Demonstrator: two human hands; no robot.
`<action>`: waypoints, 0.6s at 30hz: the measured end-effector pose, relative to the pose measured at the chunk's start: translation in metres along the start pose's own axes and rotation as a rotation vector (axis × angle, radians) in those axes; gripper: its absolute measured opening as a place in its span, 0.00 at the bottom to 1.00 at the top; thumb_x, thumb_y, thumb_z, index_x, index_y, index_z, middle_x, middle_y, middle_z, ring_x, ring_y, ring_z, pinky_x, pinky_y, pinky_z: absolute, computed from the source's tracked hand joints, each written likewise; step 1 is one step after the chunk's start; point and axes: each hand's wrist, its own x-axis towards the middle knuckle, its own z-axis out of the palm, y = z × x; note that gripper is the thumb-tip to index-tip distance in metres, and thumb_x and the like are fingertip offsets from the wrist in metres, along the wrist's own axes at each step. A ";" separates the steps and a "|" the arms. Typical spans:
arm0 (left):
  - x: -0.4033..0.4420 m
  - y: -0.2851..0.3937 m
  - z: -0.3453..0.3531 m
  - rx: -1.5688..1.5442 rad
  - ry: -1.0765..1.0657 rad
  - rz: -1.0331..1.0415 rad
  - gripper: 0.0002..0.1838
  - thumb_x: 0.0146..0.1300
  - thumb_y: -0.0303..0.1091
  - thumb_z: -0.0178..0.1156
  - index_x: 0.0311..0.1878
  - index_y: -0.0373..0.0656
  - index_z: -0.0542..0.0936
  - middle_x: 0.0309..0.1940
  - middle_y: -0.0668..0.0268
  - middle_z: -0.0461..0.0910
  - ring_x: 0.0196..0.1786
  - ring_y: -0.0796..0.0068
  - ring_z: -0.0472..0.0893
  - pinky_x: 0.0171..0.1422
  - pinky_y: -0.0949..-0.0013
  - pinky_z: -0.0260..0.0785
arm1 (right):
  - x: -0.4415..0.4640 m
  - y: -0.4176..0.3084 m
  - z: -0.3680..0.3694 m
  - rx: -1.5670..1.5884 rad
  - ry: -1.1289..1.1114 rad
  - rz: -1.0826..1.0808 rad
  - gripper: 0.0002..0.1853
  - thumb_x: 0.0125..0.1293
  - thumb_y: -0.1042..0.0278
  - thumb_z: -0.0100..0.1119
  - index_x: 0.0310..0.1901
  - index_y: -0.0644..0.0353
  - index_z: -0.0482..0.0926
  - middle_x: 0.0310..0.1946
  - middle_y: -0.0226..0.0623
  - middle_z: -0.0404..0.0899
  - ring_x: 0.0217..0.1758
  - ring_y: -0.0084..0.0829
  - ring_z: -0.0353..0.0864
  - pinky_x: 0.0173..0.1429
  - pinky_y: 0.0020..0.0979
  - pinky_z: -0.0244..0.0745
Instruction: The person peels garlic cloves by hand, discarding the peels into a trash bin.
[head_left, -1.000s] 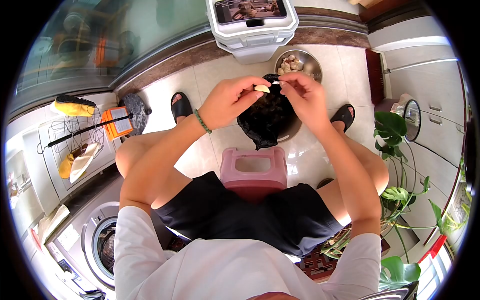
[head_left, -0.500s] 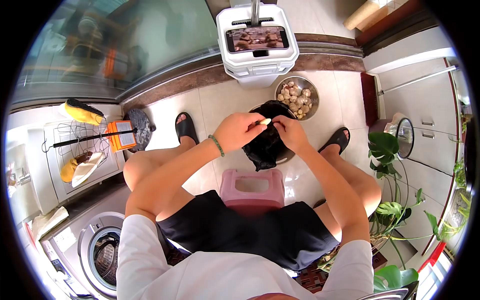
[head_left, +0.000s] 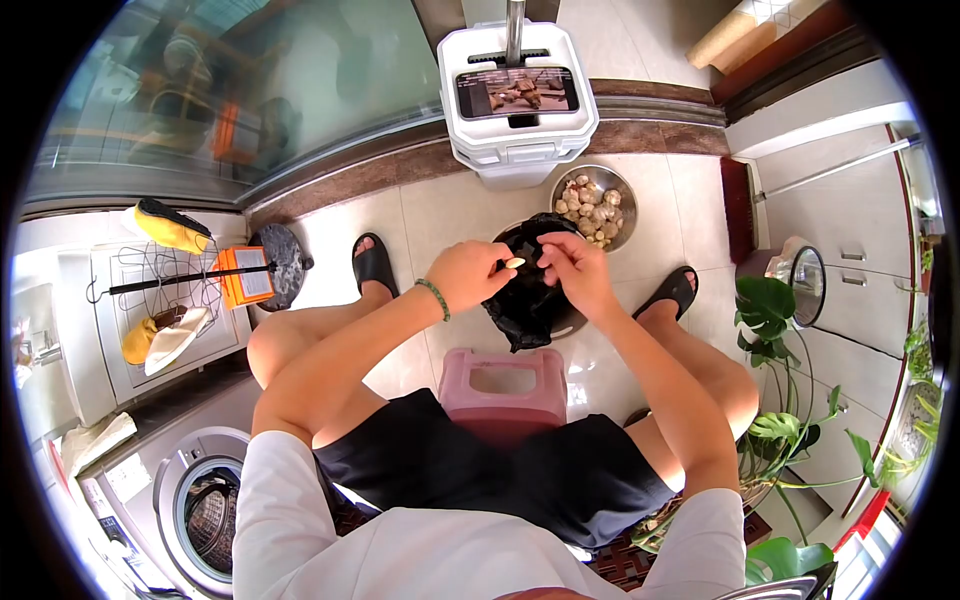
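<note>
My left hand pinches a pale, peeled-looking garlic clove between thumb and fingertips. To its right, my right hand hovers with thumb and index finger apart; nothing shows clearly between them. Both hands are over a round bin lined with a black plastic bag, whose inside is dark and hard to make out. Just beyond the bin, a steel bowl holds several garlic bulbs and cloves.
A pink plastic stool stands between my knees. Behind the bin, a white lidded box carries a phone. A wire rack with an orange box is at left, near a washing machine. Leafy plants and cabinets line the right.
My hands have moved apart, the right one drawing away from the clove with its fingers opening. The clove stays in my left fingertips. The phone's picture has changed.
</note>
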 end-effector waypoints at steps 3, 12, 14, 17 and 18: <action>0.000 0.000 0.001 0.097 -0.004 0.012 0.11 0.60 0.42 0.61 0.39 0.46 0.81 0.22 0.63 0.80 0.26 0.60 0.80 0.30 0.59 0.69 | 0.000 -0.025 -0.008 -0.118 0.002 0.094 0.18 0.73 0.55 0.52 0.37 0.65 0.80 0.28 0.32 0.80 0.21 0.19 0.75 0.28 0.21 0.71; -0.005 0.023 -0.003 0.109 -0.106 0.012 0.13 0.63 0.44 0.58 0.36 0.44 0.80 0.29 0.59 0.82 0.36 0.55 0.80 0.39 0.53 0.71 | -0.074 -0.160 0.006 0.732 -0.901 -0.023 0.61 0.54 0.12 0.24 0.68 0.68 0.62 0.72 0.58 0.53 0.75 0.48 0.53 0.76 0.50 0.45; -0.006 0.025 0.000 0.126 -0.126 -0.010 0.13 0.63 0.44 0.58 0.36 0.44 0.80 0.28 0.59 0.81 0.36 0.55 0.80 0.39 0.53 0.71 | -0.094 -0.179 0.012 0.800 -1.222 -0.284 0.68 0.46 0.07 0.20 0.70 0.69 0.58 0.73 0.65 0.45 0.77 0.57 0.44 0.74 0.58 0.38; -0.006 0.018 0.009 0.127 -0.047 0.104 0.12 0.63 0.44 0.59 0.37 0.44 0.80 0.21 0.63 0.78 0.28 0.58 0.79 0.32 0.57 0.68 | -0.100 -0.194 0.011 0.766 -1.433 -0.493 0.72 0.41 0.05 0.19 0.71 0.69 0.56 0.73 0.69 0.41 0.77 0.63 0.39 0.72 0.63 0.36; -0.005 0.018 0.010 0.121 -0.065 0.098 0.12 0.63 0.44 0.59 0.37 0.44 0.80 0.21 0.63 0.78 0.28 0.59 0.79 0.32 0.58 0.68 | -0.103 -0.193 0.011 0.761 -1.442 -0.511 0.73 0.40 0.04 0.19 0.71 0.68 0.56 0.72 0.70 0.41 0.77 0.64 0.40 0.71 0.64 0.37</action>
